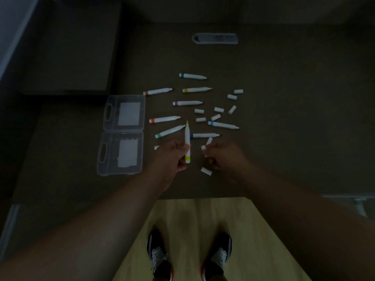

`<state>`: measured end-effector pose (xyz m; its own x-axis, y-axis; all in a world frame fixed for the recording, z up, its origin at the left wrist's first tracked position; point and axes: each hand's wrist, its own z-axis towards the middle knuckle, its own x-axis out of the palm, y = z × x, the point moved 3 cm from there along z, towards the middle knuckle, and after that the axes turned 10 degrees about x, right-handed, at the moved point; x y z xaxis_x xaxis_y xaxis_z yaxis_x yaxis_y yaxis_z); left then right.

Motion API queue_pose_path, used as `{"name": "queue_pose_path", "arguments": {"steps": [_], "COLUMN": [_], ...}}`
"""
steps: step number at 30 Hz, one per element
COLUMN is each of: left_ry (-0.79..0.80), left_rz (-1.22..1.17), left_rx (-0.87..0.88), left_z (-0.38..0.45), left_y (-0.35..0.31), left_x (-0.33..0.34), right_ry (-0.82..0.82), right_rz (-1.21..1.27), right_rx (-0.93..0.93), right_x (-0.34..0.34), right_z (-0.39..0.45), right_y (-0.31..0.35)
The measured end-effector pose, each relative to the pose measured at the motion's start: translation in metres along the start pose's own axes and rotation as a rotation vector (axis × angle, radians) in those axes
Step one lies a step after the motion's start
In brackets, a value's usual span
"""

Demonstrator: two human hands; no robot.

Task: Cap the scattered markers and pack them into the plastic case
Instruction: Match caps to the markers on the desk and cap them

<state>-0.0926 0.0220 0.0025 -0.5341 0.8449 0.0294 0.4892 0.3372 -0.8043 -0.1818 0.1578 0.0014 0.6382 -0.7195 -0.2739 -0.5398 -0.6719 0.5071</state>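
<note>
the left hand (174, 157) grips a yellow marker (187, 141), uncapped tip pointing away. the right hand (220, 157) pinches a white cap (203, 147). the open case (122, 134) lies on the table (284, 138), left of the other markers.

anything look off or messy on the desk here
Nothing is broken or spilled. The mess is the job itself: uncapped markers such as the purple-banded marker lie scattered, with loose white caps among them. The plastic case lies open. The left hand holds a yellow marker, tip bare.
</note>
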Motion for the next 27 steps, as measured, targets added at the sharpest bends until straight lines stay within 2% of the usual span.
{"name": "queue_pose_path", "arguments": {"steps": [2,4,7,12,19,27], "left_ry": [0.003,0.009,0.019,0.028,0.037,0.113], "left_rz": [-0.008,-0.014,-0.028,-0.035,-0.02,0.217], "left_rx": [0.005,0.004,0.016,0.019,0.038,0.123], "left_z": [0.0,0.0,0.0,0.001,-0.002,-0.01], "left_y": [-0.001,-0.003,-0.004,-0.007,-0.007,-0.002], "left_x": [0.001,0.002,0.003,0.005,0.005,-0.011], "right_ry": [0.162,0.264,0.339,0.363,0.341,0.15], "right_rz": [0.304,0.441,0.53,0.61,0.575,0.307], "right_rx": [0.138,0.232,0.334,0.412,0.354,0.026], "right_x": [0.002,0.002,0.001,0.002,0.002,-0.016], "right_z": [-0.01,-0.013,-0.015,-0.011,-0.013,-0.023], "right_y": [0.001,0.0,-0.001,-0.004,-0.002,0.015]}}
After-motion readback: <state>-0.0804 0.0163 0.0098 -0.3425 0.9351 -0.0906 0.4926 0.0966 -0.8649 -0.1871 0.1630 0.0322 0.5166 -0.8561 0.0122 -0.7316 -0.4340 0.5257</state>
